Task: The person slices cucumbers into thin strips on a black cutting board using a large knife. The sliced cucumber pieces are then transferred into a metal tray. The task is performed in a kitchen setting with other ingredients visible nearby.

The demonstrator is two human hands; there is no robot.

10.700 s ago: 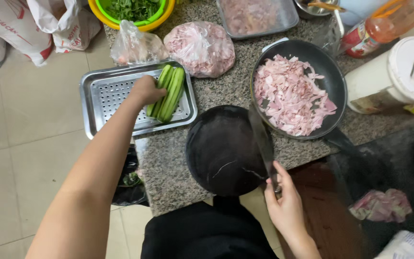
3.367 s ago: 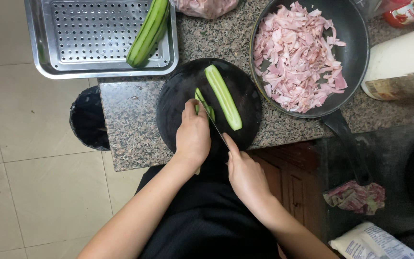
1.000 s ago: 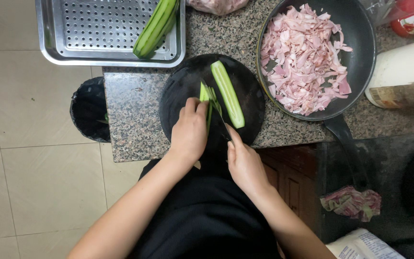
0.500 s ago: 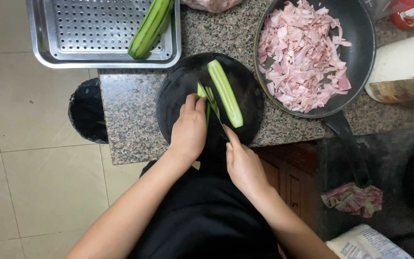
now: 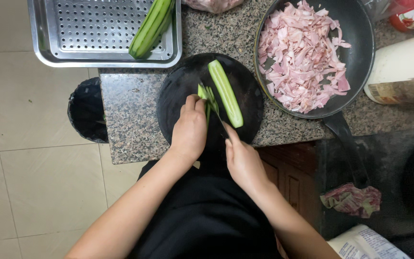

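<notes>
L hand (image 5: 189,128) curled, fingertips pinning thin cucumber strips (image 5: 204,94) on round black board (image 5: 210,98). R hand (image 5: 243,160) closed on knife (image 5: 216,115), blade w/ strips. Cucumber half (image 5: 225,93) just beside, R. Pan of pink meat (image 5: 304,56) further R, steel tray (image 5: 97,33) upper L

Pan (image 5: 360,43) of sliced meat (image 5: 303,57); perforated tray (image 5: 97,33).

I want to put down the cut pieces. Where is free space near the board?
Free: granite counter left of the black cutting board, and the perforated tray left of its cucumbers. Crowded: right side, where the meat pan touches the board.
</notes>
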